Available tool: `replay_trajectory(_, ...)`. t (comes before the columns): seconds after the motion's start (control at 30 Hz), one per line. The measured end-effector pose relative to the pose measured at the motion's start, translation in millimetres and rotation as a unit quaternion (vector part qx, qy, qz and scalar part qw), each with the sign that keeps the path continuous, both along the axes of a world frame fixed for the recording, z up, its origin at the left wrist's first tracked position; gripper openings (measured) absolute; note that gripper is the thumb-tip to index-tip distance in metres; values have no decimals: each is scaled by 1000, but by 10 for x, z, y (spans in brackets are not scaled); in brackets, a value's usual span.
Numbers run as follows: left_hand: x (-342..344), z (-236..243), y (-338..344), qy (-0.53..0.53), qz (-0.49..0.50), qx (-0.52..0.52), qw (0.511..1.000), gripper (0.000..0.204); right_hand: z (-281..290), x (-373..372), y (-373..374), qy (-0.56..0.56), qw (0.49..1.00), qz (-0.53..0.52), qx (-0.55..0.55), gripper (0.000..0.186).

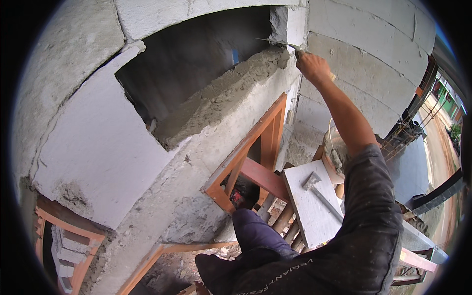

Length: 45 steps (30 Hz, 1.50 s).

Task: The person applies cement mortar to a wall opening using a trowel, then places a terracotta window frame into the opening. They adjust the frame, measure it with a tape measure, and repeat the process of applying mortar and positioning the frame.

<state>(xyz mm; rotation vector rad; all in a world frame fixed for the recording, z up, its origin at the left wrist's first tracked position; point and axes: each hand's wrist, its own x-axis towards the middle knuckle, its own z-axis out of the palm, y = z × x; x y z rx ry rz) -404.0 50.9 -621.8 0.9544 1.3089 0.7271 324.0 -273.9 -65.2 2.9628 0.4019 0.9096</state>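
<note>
My right hand (313,66) grips a trowel (298,51) at the upper right end of a wet mortar bed (221,96). Its thin blade reaches left over the mortar, beside the cut edge of a white block. The mortar lies along the sill of a dark opening (187,54) in the block wall (88,147). A bit of my left hand (200,287) shows at the bottom edge beside my dark clothing; its fingers are hidden.
Below are orange wooden frames (219,196), a pink beam (260,179), a white block (307,221) with a hammer-like tool (322,196) on it, and a bucket (334,147) of mortar. Wooden poles (290,219) lie underneath. A road (445,162) shows at far right.
</note>
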Motion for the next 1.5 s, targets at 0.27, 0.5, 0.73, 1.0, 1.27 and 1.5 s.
replay_trajectory(0.27, 6, -12, -3, 20, -2, 12, 1000, 33, -91, -196, -33, 28, 999, 28, -12, 24)
replay_trajectory(0.5, 0, -32, -13, 34, -7, 31, 999, 32, -65, -291, -42, 51, 999, 0, -18, 25)
replay_trajectory(0.73, -171, -36, -171, 63, 4, 57, 996, 31, -129, -1127, -10, 16, 994, 73, 77, 25)
replay_trajectory(1.0, -643, -37, -205, 244, -56, 292, 923, 29, -917, -1817, -1736, 109, 973, -126, 159, 37)
replay_trajectory(1.27, -829, 69, 110, 494, -249, 440, 708, 29, -1967, -1803, -2767, 334, 916, -203, 90, 49)
replay_trajectory(1.5, -101, 1259, -313, 251, -62, 286, 923, 32, -2113, -1648, -2378, 262, 957, -98, 80, 28)
